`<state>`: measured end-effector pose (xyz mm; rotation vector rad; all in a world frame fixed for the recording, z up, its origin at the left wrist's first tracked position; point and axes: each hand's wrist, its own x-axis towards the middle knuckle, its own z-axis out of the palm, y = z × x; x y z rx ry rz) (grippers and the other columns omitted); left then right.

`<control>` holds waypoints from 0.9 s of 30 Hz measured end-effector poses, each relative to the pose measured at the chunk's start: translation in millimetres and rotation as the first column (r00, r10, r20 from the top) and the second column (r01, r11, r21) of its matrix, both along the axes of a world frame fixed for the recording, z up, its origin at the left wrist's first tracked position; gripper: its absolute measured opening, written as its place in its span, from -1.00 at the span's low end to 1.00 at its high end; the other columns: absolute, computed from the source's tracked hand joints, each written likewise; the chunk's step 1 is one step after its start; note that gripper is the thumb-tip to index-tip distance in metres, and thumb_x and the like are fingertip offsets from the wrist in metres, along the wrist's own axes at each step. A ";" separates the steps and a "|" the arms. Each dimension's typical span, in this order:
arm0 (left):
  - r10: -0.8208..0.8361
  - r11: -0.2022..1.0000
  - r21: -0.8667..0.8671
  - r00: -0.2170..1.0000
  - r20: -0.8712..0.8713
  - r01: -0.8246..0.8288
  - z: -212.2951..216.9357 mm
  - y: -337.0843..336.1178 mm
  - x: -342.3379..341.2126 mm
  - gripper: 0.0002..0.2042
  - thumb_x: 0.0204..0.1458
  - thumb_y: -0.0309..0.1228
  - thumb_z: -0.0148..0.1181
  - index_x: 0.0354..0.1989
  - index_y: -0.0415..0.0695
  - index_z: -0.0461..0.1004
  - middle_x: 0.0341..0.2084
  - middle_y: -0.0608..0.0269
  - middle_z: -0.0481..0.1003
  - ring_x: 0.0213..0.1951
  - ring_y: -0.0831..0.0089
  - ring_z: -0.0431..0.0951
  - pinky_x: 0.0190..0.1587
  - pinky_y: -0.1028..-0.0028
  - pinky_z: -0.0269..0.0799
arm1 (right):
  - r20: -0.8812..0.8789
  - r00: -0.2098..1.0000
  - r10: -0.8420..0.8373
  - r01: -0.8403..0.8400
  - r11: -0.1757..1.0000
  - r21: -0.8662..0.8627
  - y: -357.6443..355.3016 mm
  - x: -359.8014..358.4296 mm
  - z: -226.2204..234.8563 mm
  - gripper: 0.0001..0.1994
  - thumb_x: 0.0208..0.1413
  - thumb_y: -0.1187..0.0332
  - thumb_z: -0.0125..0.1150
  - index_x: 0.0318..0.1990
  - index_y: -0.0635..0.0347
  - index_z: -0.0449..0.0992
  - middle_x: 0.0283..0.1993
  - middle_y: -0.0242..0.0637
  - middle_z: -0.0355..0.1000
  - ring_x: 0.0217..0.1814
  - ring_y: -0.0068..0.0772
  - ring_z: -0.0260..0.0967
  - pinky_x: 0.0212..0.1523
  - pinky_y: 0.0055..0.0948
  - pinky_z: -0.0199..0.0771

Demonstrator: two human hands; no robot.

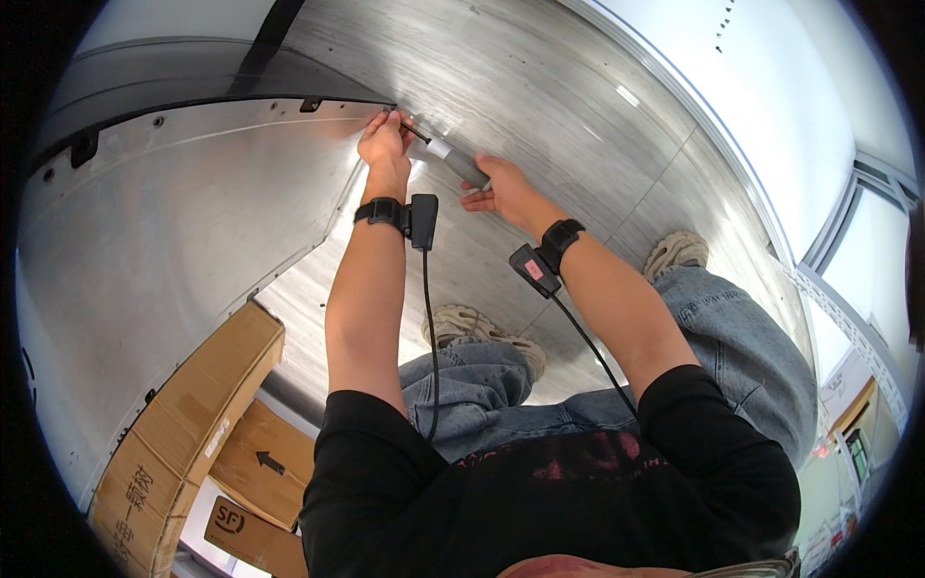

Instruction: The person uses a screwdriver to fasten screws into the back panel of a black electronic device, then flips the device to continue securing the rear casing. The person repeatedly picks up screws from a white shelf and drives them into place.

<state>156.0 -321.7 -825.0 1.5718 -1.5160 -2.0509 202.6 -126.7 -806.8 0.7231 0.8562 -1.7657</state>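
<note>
My right hand is closed around the rear of a grey pen-shaped screwdriver with a pale collar and a thin dark shaft. The shaft slants up and left to the corner of a large bare metal panel. At that corner my left hand has its fingers drawn together around the shaft's tip. Whatever small part they pinch is too small to make out, and the tip itself is hidden by the fingers. Along the panel's upper edge run screw holes and black clips.
Cardboard boxes stand against the panel at the lower left. Grey wood-look floor lies beyond my hands. My shoes are on it below, and a white wall rises on the right. Cables hang from both wrist straps.
</note>
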 end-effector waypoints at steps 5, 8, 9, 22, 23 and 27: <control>-0.020 0.999 -0.032 0.999 0.044 0.022 2.0 1.4 -1.0 -0.80 0.01 -0.53 0.19 -0.20 -0.16 0.36 -0.42 0.20 0.51 -0.48 0.44 0.52 -0.47 0.49 0.44 | -0.318 0.947 0.042 0.007 0.989 0.151 -6.4 10.4 -18.5 -0.56 0.15 0.26 0.11 0.10 0.28 0.21 -0.06 -0.15 0.18 -0.29 -0.33 0.37 -0.28 -0.35 0.58; -0.038 0.998 -0.052 0.996 0.075 0.042 -0.7 -3.5 -1.8 -0.81 0.02 -0.56 0.18 -0.20 -0.17 0.36 -0.42 0.19 0.51 -0.47 0.42 0.53 -0.49 0.52 0.43 | -0.455 0.888 0.062 0.047 0.974 0.223 -11.3 13.9 -21.4 -0.55 0.10 0.32 0.17 0.10 0.30 0.22 -0.06 -0.15 0.19 -0.29 -0.35 0.37 -0.31 -0.37 0.57; -0.046 0.998 -0.048 0.996 0.074 0.050 -3.7 -7.8 -1.5 -0.81 0.02 -0.56 0.17 -0.20 -0.17 0.36 -0.42 0.18 0.51 -0.47 0.41 0.54 -0.50 0.52 0.43 | -0.481 0.874 0.065 0.053 0.972 0.229 -12.3 14.3 -22.3 -0.55 0.09 0.35 0.19 0.10 0.31 0.23 -0.06 -0.15 0.19 -0.28 -0.36 0.36 -0.31 -0.38 0.57; -0.031 0.999 0.019 0.999 -0.041 0.032 3.2 -2.8 2.1 -0.76 0.01 -0.59 0.15 -0.13 -0.25 0.35 -0.43 0.18 0.51 -0.47 0.41 0.54 -0.56 0.57 0.40 | -0.256 0.955 0.149 -0.110 0.981 0.159 -6.2 5.7 -7.7 -0.69 0.24 0.16 -0.09 -0.03 0.17 0.36 -0.26 -0.29 0.38 -0.44 -0.52 0.31 -0.44 -0.53 0.32; -0.024 0.999 0.023 0.998 -0.052 0.026 2.3 -4.3 2.5 -0.77 0.00 -0.58 0.16 -0.15 -0.25 0.36 -0.44 0.18 0.51 -0.49 0.43 0.54 -0.57 0.58 0.39 | -0.254 0.958 0.131 -0.094 0.984 0.155 -6.5 6.0 -6.9 -0.70 0.23 0.17 -0.08 -0.04 0.18 0.37 -0.27 -0.28 0.39 -0.46 -0.53 0.31 -0.47 -0.53 0.31; -0.019 0.999 0.044 0.998 -0.066 0.022 -4.3 -12.6 3.9 -0.77 -0.01 -0.58 0.18 -0.16 -0.24 0.36 -0.44 0.19 0.51 -0.51 0.46 0.53 -0.58 0.60 0.39 | -0.248 0.962 0.116 -0.088 0.989 0.123 -7.8 4.2 -3.9 -0.69 0.23 0.17 -0.09 -0.05 0.20 0.38 -0.31 -0.29 0.41 -0.52 -0.56 0.27 -0.53 -0.55 0.28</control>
